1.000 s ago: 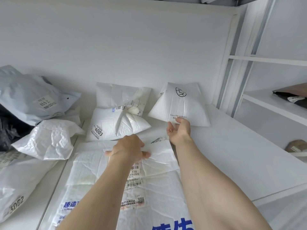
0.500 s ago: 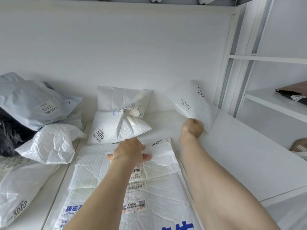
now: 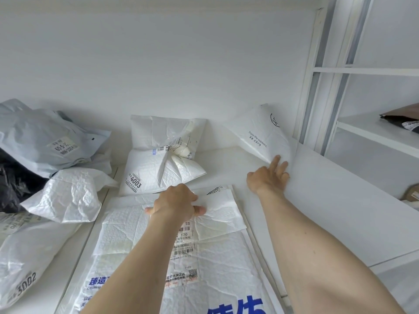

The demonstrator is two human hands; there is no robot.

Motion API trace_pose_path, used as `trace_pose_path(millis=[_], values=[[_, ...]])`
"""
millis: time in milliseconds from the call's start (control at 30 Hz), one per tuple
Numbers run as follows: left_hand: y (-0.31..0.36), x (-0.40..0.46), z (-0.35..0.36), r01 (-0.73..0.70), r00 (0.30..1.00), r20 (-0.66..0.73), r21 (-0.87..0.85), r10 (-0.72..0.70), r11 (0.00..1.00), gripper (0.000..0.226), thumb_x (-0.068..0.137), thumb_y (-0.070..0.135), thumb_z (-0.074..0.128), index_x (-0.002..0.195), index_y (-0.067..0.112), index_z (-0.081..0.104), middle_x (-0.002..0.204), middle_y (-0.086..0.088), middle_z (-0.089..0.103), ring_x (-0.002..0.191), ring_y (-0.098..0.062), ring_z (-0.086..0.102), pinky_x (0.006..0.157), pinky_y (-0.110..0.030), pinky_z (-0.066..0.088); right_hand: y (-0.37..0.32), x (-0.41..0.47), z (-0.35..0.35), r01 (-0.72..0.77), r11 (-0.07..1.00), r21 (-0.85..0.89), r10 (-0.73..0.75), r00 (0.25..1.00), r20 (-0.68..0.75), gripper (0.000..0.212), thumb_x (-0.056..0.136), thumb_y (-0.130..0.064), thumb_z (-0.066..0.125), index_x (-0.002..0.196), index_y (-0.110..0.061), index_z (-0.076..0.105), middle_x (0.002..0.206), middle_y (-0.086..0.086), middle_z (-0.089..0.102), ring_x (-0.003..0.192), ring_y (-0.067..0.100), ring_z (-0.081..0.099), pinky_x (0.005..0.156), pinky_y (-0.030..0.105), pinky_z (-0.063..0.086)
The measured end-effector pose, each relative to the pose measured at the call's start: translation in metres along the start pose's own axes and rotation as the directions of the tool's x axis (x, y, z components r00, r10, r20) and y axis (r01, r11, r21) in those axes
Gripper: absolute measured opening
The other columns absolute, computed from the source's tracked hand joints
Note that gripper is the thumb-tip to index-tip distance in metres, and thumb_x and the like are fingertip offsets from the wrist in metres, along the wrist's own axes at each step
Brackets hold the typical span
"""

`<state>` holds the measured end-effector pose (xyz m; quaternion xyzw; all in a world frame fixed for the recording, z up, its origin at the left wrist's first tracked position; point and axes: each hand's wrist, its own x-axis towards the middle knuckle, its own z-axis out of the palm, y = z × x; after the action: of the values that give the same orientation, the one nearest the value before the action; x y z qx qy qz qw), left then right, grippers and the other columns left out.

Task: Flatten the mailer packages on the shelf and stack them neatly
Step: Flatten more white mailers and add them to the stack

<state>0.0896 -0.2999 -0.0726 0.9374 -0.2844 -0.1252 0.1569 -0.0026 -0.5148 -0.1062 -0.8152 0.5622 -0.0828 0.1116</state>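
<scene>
My left hand (image 3: pixel 175 203) is closed over the far edge of a small flat white mailer (image 3: pixel 217 215). That mailer lies on a large flattened mailer with blue print (image 3: pixel 204 257) on the shelf (image 3: pixel 229 164). My right hand (image 3: pixel 269 175) is at the back right with its fingers spread. Its fingertips touch the lower corner of a white "Enjoy the outdoors" mailer (image 3: pixel 260 132), which stands tilted in the back right corner. A puffy mailer marked 4003 (image 3: pixel 158 175) lies just beyond my left hand. Another white mailer (image 3: pixel 163 132) leans on the back wall behind it.
At the left sits a pile: a grey mailer (image 3: pixel 45 141), a crumpled white one (image 3: pixel 68 196), a black bag (image 3: pixel 13 177) and a mailer marked 3D02 (image 3: pixel 27 257). A white side panel (image 3: pixel 340 200) bounds the shelf on the right. The neighbouring shelf holds a dark package (image 3: pixel 401 118).
My right hand carried the "Enjoy the outdoors" mailer from the shelf's middle to the back right corner, tipped it up on edge and spread its fingers. The left hand stayed on the flat mailer.
</scene>
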Motion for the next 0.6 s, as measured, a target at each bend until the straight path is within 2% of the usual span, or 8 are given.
trace_pose_path(millis=[67,133,200,333,400,500,600], values=[[-0.001,-0.001,0.0,0.005,1.0,-0.002,0.007,-0.005,1.0,0.051,0.071,0.051,0.081,0.118,0.038,0.066,0.116,0.0,0.061,0.115,-0.031,0.056,0.103,-0.058,0.04,0.002,0.0,0.001,-0.014,1.0,-0.025,0.014,1.0,0.01,0.066,0.098,-0.037,0.028,0.152,0.001,0.022,0.163,0.006,-0.014,0.148,0.033,-0.007,0.116,0.047,0.014],[0.0,-0.001,-0.001,0.016,1.0,-0.007,0.009,-0.016,1.0,0.053,0.071,0.05,0.081,0.12,0.039,0.065,0.118,0.0,0.061,0.116,-0.032,0.056,0.104,-0.059,0.039,0.004,-0.001,0.001,0.008,0.999,-0.037,-0.009,1.0,-0.013,0.066,0.099,-0.037,0.028,0.152,0.002,0.019,0.163,0.004,-0.008,0.148,0.03,0.0,0.115,0.046,0.017],[0.002,-0.003,-0.002,0.036,0.999,-0.005,0.008,-0.036,0.999,0.053,0.073,0.049,0.081,0.121,0.039,0.064,0.121,-0.001,0.06,0.119,-0.032,0.054,0.105,-0.06,0.036,0.005,-0.004,-0.001,0.03,0.999,-0.046,-0.032,0.998,-0.059,0.061,0.098,-0.034,0.033,0.147,0.002,0.03,0.162,0.002,0.002,0.145,0.028,0.011,0.112,0.044,0.022],[0.004,-0.008,-0.001,0.034,0.999,-0.014,0.023,-0.034,0.999,0.045,0.08,0.048,0.074,0.122,0.039,0.062,0.117,0.0,0.062,0.122,-0.03,0.053,0.107,-0.067,0.026,0.0,-0.024,-0.018,0.154,0.988,0.017,-0.146,0.963,-0.227,0.041,0.095,-0.023,0.043,0.128,-0.003,0.055,0.148,-0.001,0.03,0.125,0.026,0.036,0.099,0.04,0.03],[0.0,-0.011,0.001,0.007,1.0,-0.022,0.031,-0.006,0.999,0.047,0.082,0.051,0.07,0.126,0.043,0.058,0.122,0.002,0.061,0.125,-0.028,0.05,0.107,-0.068,0.023,-0.005,-0.047,-0.033,0.253,0.965,0.069,-0.219,0.924,-0.315,0.036,0.094,-0.017,0.043,0.124,-0.004,0.057,0.146,-0.003,0.036,0.121,0.027,0.04,0.093,0.04,0.033],[-0.009,-0.015,0.009,-0.061,0.998,0.009,0.069,0.06,0.996,0.06,0.082,0.065,0.059,0.137,0.043,0.048,0.139,0.005,0.053,0.129,-0.025,0.048,0.109,-0.061,0.029,-0.008,-0.082,-0.054,0.42,0.896,0.144,-0.331,0.848,-0.414,0.031,0.095,-0.012,0.042,0.121,-0.004,0.057,0.147,-0.002,0.04,0.119,0.029,0.043,0.09,0.039,0.038],[-0.015,-0.031,0.007,-0.173,0.985,0.016,-0.043,0.174,0.984,0.08,0.083,0.076,0.043,0.15,0.035,0.031,0.154,0.006,0.037,0.141,-0.02,0.036,0.115,-0.053,0.026,-0.006,-0.109,-0.084,0.614,0.735,0.288,-0.338,0.7,-0.629,0.027,0.093,-0.008,0.049,0.115,-0.001,0.064,0.137,0.005,0.053,0.114,0.031,0.049,0.089,0.035,0.041]])
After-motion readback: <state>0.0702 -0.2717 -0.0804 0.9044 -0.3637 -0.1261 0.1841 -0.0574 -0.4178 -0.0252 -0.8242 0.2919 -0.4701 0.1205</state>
